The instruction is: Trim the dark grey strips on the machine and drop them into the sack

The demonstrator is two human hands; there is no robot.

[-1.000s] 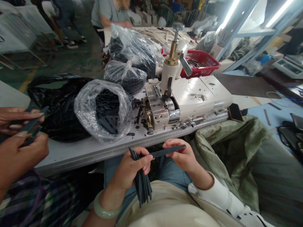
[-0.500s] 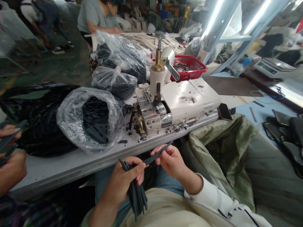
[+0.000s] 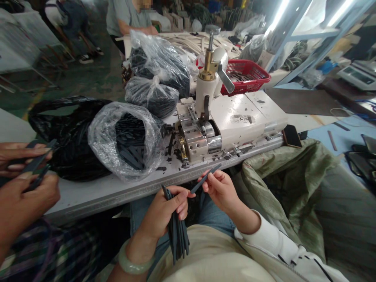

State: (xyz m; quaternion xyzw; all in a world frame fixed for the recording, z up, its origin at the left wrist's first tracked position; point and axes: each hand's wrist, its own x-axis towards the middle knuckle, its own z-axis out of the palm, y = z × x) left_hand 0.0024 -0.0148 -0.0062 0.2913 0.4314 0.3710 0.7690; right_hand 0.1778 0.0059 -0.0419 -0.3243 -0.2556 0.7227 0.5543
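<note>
My left hand (image 3: 169, 207) is closed round a bundle of dark blue-grey strips (image 3: 178, 239), which hang down below the palm. Between the thumb and fingers of my right hand (image 3: 219, 187) is a single dark strip (image 3: 202, 181), tilted up to the right, its lower end close to my left fingertips. Both hands are over my lap, in front of the table edge (image 3: 132, 197). Beyond them stands a cream machine (image 3: 202, 117) with a metal head. To its left, an open clear plastic bag (image 3: 100, 145) holds many similar strips.
At the left, a co-worker's hands (image 3: 32, 172) hold dark strips beside a black plastic bag (image 3: 73, 168). Tied clear bags (image 3: 152, 94) and a red basket (image 3: 266, 76) stand behind. A phone (image 3: 291, 136) lies near a green sack (image 3: 264, 176). Dark scraps litter the tabletop.
The view has shifted left, so the scene sits further right. The single strip's lower end has come away from my left thumb. More of the co-worker's hands shows.
</note>
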